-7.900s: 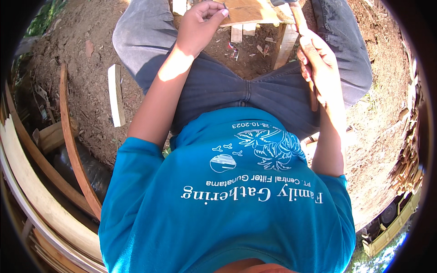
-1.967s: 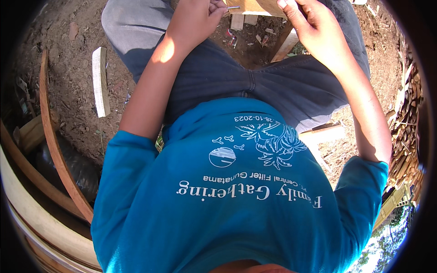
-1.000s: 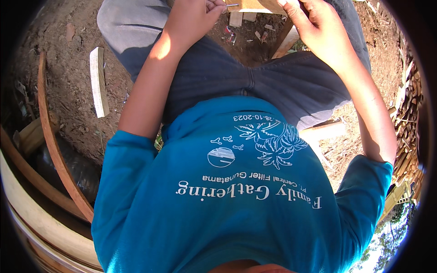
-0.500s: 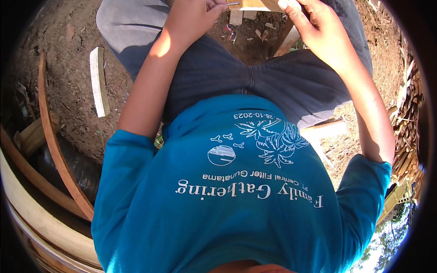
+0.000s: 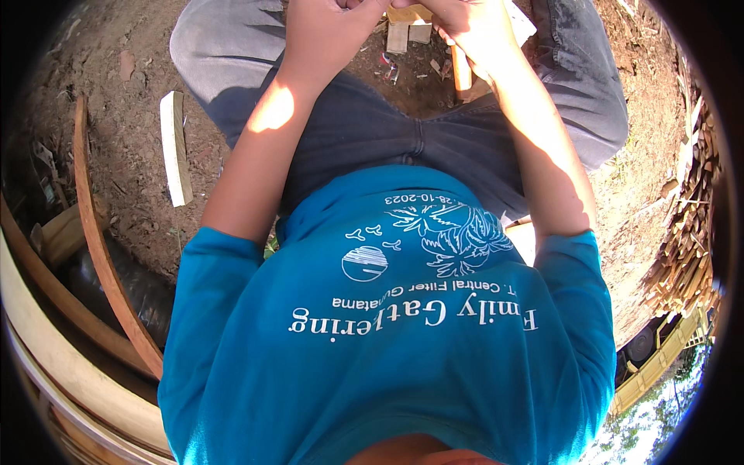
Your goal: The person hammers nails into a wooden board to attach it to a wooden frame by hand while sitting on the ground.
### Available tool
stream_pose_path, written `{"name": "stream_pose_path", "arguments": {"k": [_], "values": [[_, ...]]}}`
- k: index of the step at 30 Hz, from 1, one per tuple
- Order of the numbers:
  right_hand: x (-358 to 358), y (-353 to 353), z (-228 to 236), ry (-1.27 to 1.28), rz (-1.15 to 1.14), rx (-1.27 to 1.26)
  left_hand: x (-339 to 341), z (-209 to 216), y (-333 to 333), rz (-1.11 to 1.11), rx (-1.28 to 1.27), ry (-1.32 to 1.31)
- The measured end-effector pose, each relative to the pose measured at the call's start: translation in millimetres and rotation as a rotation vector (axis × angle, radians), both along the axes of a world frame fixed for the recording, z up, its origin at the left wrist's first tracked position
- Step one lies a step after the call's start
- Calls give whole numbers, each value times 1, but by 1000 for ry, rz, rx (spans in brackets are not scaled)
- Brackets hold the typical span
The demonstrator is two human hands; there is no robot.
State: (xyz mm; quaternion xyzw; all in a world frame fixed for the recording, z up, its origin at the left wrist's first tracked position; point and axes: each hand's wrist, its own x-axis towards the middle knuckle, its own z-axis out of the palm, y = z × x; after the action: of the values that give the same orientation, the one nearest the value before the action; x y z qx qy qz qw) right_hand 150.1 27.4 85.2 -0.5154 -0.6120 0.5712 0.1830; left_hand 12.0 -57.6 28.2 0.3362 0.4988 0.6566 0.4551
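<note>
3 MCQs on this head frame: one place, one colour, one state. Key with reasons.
1. Where does the pale flat wood offcut lie?
A. on the dirt by the person's left thigh
B. on the lap
C. in the right hand

2. What colour is the T-shirt?
A. red
B. teal blue
C. white

3. How are the hands placed?
A. hanging at the sides
B. raised close together at the frame's top edge
C. flat on the ground

A: the offcut lies on bare soil.
B: the T-shirt is teal.
B: the left hand and right hand nearly meet.

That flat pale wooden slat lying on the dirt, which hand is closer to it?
Left. The left hand is nearer the flat pale wooden slat; the right hand is farther, past the lap.
</note>
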Motion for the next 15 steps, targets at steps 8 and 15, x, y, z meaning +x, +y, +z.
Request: {"name": "stream_pose_path", "arguments": {"k": [8, 15], "values": [[55, 24, -13, 348, -85, 40, -9, -52, -3, 133, -485, -382], [90, 21, -22, 328, -212, 125, 10, -61, 14, -289, -470, -593]]}}
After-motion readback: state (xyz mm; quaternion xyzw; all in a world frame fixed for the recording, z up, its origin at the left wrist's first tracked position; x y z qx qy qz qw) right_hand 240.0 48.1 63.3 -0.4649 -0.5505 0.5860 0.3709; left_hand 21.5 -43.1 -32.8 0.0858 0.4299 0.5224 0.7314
